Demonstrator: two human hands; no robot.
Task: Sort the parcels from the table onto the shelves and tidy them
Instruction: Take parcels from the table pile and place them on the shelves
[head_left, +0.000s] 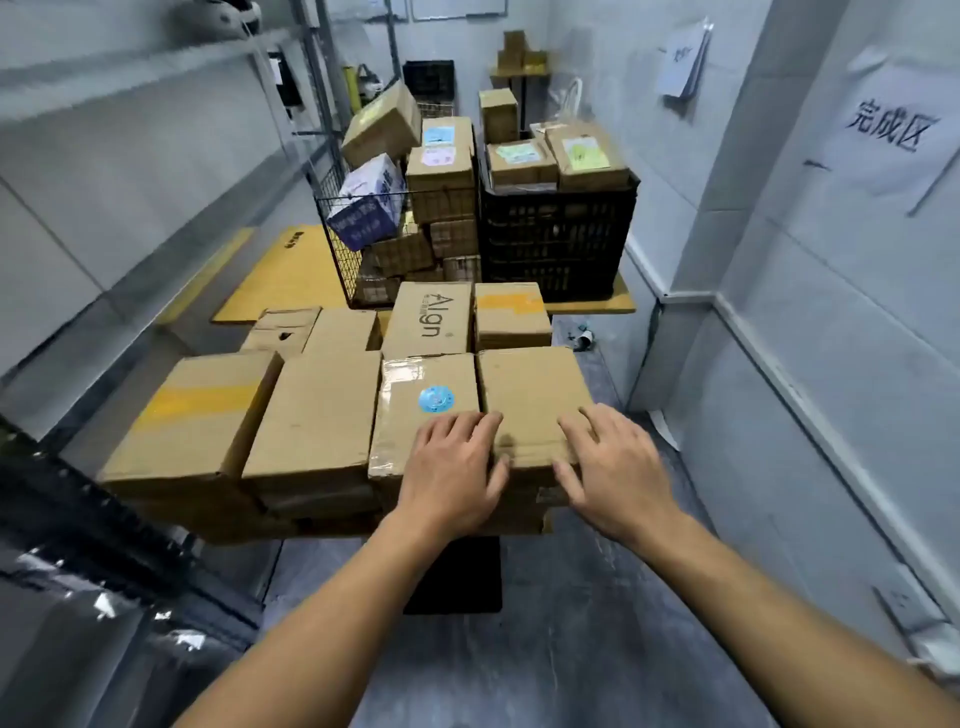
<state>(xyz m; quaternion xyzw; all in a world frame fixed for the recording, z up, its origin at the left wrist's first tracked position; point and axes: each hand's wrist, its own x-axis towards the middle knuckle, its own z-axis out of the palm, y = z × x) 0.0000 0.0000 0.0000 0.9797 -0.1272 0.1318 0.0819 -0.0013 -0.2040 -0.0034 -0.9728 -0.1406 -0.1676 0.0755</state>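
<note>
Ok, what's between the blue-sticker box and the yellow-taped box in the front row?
One plain cardboard box fills that stretch, as the head view shows.

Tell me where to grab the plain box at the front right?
Probably by its free right side and near edge, coming from the front. The plain box sits tight against the sticker box on its left, so fingers cannot slip in. The left hand and right hand rest on top there.
</note>
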